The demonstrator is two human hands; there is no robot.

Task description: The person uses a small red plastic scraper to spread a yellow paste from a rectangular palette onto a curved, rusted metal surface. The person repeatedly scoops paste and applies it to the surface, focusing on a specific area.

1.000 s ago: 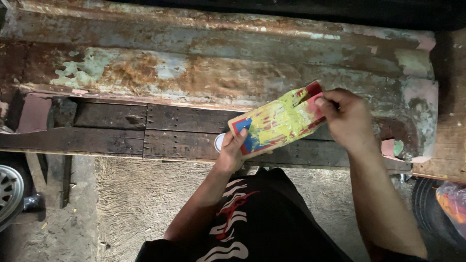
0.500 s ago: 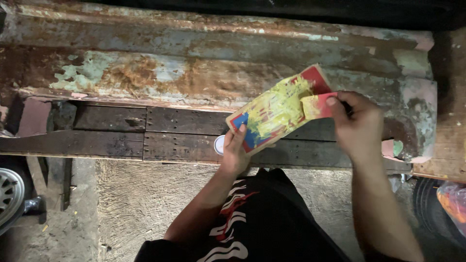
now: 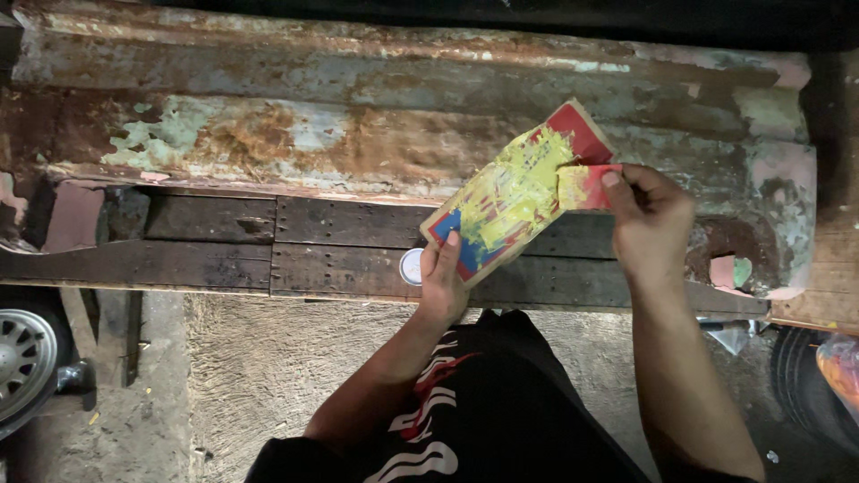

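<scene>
Over the rusted, paint-flaked metal beam [image 3: 358, 134] and the dark wooden planks [image 3: 268, 241] below it, I see one flat packet [image 3: 514, 192], yellow with red and blue, held up between two hands. My left hand [image 3: 443, 282] pinches its lower blue corner, thumb on the face; my right hand [image 3: 649, 219] grips a partly torn strip [image 3: 586, 174] at the red top edge. To tear cleanly, I judge I should keep the left pinch firm and pull the strip steadily along the edge, not outward. Counting: one beam, two plank rows, one packet, one small round white lid [image 3: 411, 266] on the planks, just beside the left hand.
</scene>
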